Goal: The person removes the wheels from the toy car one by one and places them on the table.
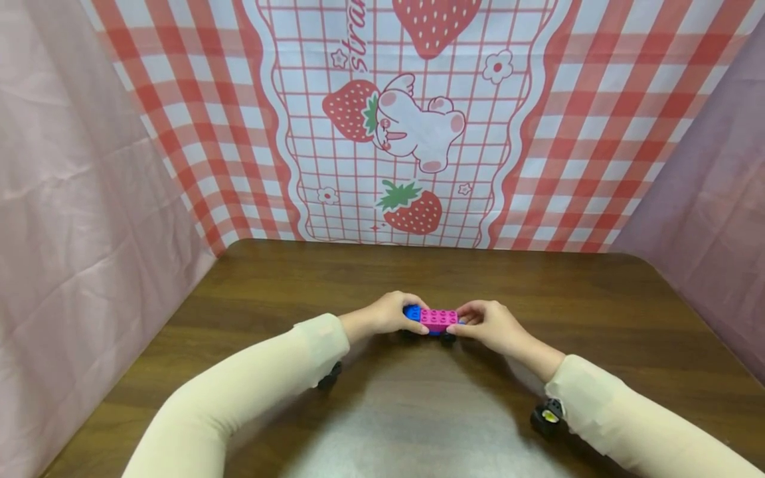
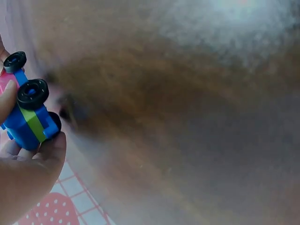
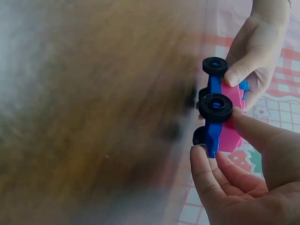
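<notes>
A toy car built of bricks (image 1: 439, 319) is held between both hands near the middle of the table. It has a pink studded brick on top, blue parts at one end and below, and black wheels (image 3: 215, 107). My left hand (image 1: 393, 313) grips the blue end, thumb on the near side. My right hand (image 1: 491, 326) pinches the pink end between thumb and fingers. In the left wrist view a lime-green strip (image 2: 33, 123) shows between blue bricks at the left end. The wheels appear slightly above the tabletop in the right wrist view.
The brown wooden table (image 1: 287, 279) has rounded far corners. Behind it hangs a red-and-white checked cloth (image 1: 603, 133) with strawberry prints. Plain pinkish curtains (image 1: 89, 199) close off both sides. A black wrist camera (image 1: 546, 417) sits at the right cuff.
</notes>
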The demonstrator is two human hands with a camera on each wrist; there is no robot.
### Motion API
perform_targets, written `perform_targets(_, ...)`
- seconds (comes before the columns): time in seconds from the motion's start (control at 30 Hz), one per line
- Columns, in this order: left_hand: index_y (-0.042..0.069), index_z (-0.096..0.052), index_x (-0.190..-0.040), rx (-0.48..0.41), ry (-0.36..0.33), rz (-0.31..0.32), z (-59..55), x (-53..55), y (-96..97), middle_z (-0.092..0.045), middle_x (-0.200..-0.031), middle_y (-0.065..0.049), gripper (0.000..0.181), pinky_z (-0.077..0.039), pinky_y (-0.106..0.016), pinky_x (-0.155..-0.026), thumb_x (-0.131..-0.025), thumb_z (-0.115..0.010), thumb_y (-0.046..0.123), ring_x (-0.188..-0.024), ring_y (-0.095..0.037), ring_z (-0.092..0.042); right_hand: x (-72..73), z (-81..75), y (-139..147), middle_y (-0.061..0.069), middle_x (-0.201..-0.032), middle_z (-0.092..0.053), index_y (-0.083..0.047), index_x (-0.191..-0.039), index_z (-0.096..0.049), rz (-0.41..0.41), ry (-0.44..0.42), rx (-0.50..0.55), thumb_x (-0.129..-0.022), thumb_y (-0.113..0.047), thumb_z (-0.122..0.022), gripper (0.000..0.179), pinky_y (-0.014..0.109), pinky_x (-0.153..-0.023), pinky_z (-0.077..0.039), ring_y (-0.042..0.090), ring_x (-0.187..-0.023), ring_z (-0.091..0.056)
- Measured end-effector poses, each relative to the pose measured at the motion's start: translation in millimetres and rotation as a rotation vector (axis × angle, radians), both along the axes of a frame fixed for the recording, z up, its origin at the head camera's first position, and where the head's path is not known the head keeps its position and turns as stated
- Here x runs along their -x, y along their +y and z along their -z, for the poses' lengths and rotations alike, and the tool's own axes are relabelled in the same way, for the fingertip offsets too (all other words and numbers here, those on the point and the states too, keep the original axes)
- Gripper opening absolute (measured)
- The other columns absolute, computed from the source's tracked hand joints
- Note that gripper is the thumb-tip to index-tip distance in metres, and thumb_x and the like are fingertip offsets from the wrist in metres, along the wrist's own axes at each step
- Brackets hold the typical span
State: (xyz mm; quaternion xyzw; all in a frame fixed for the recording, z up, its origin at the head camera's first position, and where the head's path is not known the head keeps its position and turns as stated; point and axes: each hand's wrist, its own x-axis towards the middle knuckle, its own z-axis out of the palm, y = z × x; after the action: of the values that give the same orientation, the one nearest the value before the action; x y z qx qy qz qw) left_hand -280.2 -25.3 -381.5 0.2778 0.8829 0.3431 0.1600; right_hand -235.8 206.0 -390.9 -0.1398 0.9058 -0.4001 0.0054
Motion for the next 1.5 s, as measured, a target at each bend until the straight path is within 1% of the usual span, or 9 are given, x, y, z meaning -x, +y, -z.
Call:
perform_targets(0.17,0.014,-0.069,-0.111,-0.024,-0.017,0.033,-7.9,1.2,-2.1,-0.067,-0.106,-0.002,0.034,-0.045,-0.023,-0.082,-0.082,-0.078,0.029,-0.091,-0.01,-0.054,0.4,-7.6,1.6,0.012,-0.086,-0.072,0.008,-0.103,-0.068,-0.007,-0.005,0.06,-0.083,-0.022,-0.078,0.038,0.022,-0.065,-0.052,0.012,-0.075,-0.064)
perform_targets(0.4,0.011,-0.066,-0.117,0.034,-0.025,0.094,-26.0,-1.4,-0.3,-0.063,-0.105,0.0,0.042,-0.044,-0.021,-0.076,-0.085,-0.075,0.036,-0.089,-0.01,-0.053,-4.2,-27.0,0.1,0.012,-0.087,-0.072,0.007,-0.103,-0.069,-0.028,0.012,0.079,-0.085,-0.023,-0.076,0.036,0.022,-0.065,-0.054,0.013,-0.075,-0.065)
perform_targets(0.6,0.01,-0.064,-0.116,0.024,-0.013,0.093,-40.7,-5.9,-1.4,-0.062,-0.104,-0.002,0.04,-0.043,-0.023,-0.073,-0.087,-0.072,0.037,-0.088,-0.012,-0.051,-6.7,-42.9,-2.7,0.013,-0.089,-0.073,0.006,-0.103,-0.07,-0.027,0.038,0.073,-0.085,-0.024,-0.076,0.035,0.022,-0.064,-0.054,0.013,-0.075,-0.065)
perform_targets(0.83,0.009,-0.065,-0.109,0.003,0.039,0.134,-56.7,-5.6,-4.2,-0.06,-0.087,0.0,0.034,-0.041,-0.02,-0.063,-0.088,-0.071,0.035,-0.073,-0.009,-0.049,-3.6,-59.3,-4.2,0.014,-0.092,-0.073,0.003,-0.104,-0.071,-0.018,0.051,0.081,-0.085,-0.026,-0.076,0.035,0.023,-0.064,-0.053,0.011,-0.076,-0.065)
perform_targets(0.97,0.009,-0.065,-0.11,-0.017,0.019,0.133,-64.9,-5.3,-7.5,-0.063,-0.088,-0.001,0.036,-0.043,-0.021,-0.064,-0.088,-0.071,0.036,-0.072,-0.009,-0.052,-0.5,-65.1,-6.2,0.013,-0.094,-0.073,0.001,-0.105,-0.072,-0.007,0.037,0.105,-0.085,-0.03,-0.075,0.037,0.024,-0.065,-0.054,0.014,-0.078,-0.067)
perform_targets(1.1,0.009,-0.065,-0.11,-0.016,0.002,0.141,-69.3,-5.8,-10.8,-0.065,-0.09,-0.001,0.037,-0.046,-0.022,-0.064,-0.088,-0.07,0.038,-0.073,-0.009,-0.055,0.1,-68.9,-9.6,0.013,-0.094,-0.073,0.001,-0.105,-0.072,-0.005,0.04,0.124,-0.085,-0.03,-0.075,0.036,0.025,-0.065,-0.054,0.016,-0.077,-0.067)
perform_targets(1.27,0.009,-0.063,-0.102,0.003,0.026,0.162,-71.7,-9.0,-15.2,-0.058,-0.077,0.001,0.03,-0.041,-0.02,-0.056,-0.09,-0.068,0.035,-0.063,-0.007,-0.048,1.6,-73.3,-18.1,0.011,-0.094,-0.074,-0.002,-0.102,-0.073,-0.016,0.071,0.108,-0.085,-0.034,-0.074,0.036,0.024,-0.063,-0.051,0.013,-0.075,-0.065)
perform_targets(1.37,0.009,-0.06,-0.098,-0.023,0.034,0.155,-72.1,-10.3,-18.0,-0.053,-0.073,0.001,0.027,-0.039,-0.021,-0.054,-0.093,-0.065,0.035,-0.06,-0.008,-0.045,3.6,-77.5,-22.3,0.009,-0.092,-0.074,-0.004,-0.101,-0.074,-0.011,0.083,0.121,-0.086,-0.037,-0.073,0.036,0.024,-0.063,-0.05,0.014,-0.074,-0.064)
perform_targets(1.5,0.012,-0.06,-0.099,-0.059,0.066,0.138,-70.0,-9.9,-22.5,-0.059,-0.079,0.001,0.026,-0.044,-0.021,-0.059,-0.093,-0.065,0.037,-0.064,-0.008,-0.05,5.6,-83.1,-24.9,0.007,-0.082,-0.072,-0.004,-0.103,-0.073,-0.016,0.068,0.186,-0.09,-0.037,-0.068,0.036,0.025,-0.065,-0.05,0.014,-0.072,-0.064)
